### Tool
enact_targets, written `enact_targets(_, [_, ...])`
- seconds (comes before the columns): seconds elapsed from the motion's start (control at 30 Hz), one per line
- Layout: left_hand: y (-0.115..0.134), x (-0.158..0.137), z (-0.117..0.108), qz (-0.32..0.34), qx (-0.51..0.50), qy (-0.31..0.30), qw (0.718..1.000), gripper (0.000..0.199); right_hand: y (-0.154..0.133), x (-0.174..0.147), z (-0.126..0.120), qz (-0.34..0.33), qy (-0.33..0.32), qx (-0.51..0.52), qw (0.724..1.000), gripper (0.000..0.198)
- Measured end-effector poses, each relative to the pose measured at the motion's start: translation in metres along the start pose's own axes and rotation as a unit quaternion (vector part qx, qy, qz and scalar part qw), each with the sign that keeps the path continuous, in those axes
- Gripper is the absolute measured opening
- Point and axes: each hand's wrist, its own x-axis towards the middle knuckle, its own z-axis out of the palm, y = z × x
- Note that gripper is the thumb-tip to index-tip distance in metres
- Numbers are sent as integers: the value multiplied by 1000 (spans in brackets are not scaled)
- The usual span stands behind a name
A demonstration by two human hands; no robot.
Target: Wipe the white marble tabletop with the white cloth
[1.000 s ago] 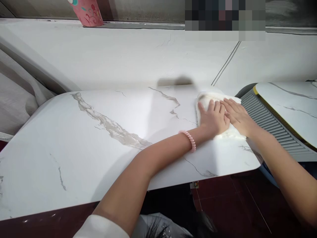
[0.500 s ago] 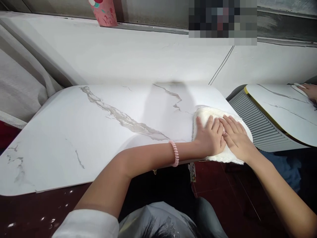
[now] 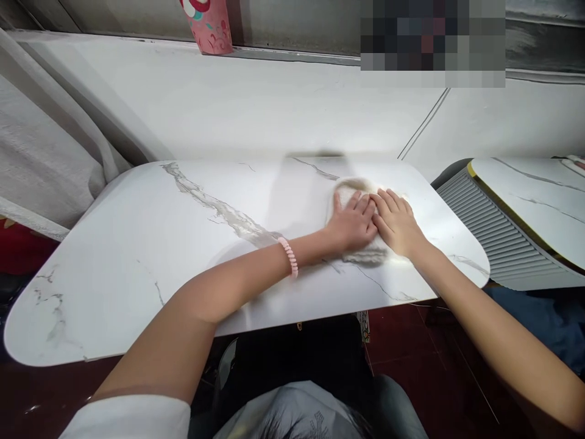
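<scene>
A fluffy white cloth point(image 3: 365, 255) lies on the white marble-patterned tabletop point(image 3: 219, 183), right of its middle, slightly blurred by motion. My left hand point(image 3: 353, 224) presses flat on the cloth with its fingers spread; a pink coiled band point(image 3: 288, 257) circles that forearm. Against it, on the right part of the cloth, rests my right hand point(image 3: 397, 223), also flat with its fingers stretched out. The fingertips of both hands point away from me and nearly meet. Neither hand is closed around the cloth, and much of it is hidden beneath them.
A pink patterned cup point(image 3: 213, 30) stands on the ledge behind the table. To the right is a second marble-patterned table point(image 3: 543, 189) with a gold edge and ribbed side; a bit of cloth shows at its far end. A pale curtain point(image 3: 50, 134) hangs at the left.
Both hands and the cloth have slid left and away from me, from the table's right end toward its middle. The view has shifted slightly. The other person's hand at far right is mostly out of view.
</scene>
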Motion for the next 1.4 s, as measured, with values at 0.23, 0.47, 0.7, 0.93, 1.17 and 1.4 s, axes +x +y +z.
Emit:
enact_targets(0.23, [-72, 48, -21, -39, -3, 7, 999, 61, 3, 98, 28, -17, 14, -5, 1000, 56])
enact_targets(0.47, [-124, 86, -30, -46, -36, 50, 997, 56, -2, 161, 37, 3, 21, 29, 999, 57])
enact_targets(0.7, [-142, 99, -34, -55, -59, 80, 993, 53, 0, 185, 45, 20, 61, 65, 996, 52])
enact_targets(0.93, [-135, 90, -29, -60, -51, 96, 992, 53, 0, 176, 45, 16, 61, 83, 995, 53])
enact_targets(1.17, [-124, 57, -26, -75, -21, 90, 993, 53, -24, 142, 37, 5, 41, 86, 995, 56])
enact_targets(1.4, [-77, -5, -22, -114, 18, 60, 992, 55, -51, 84, 15, -26, -18, 48, 998, 59])
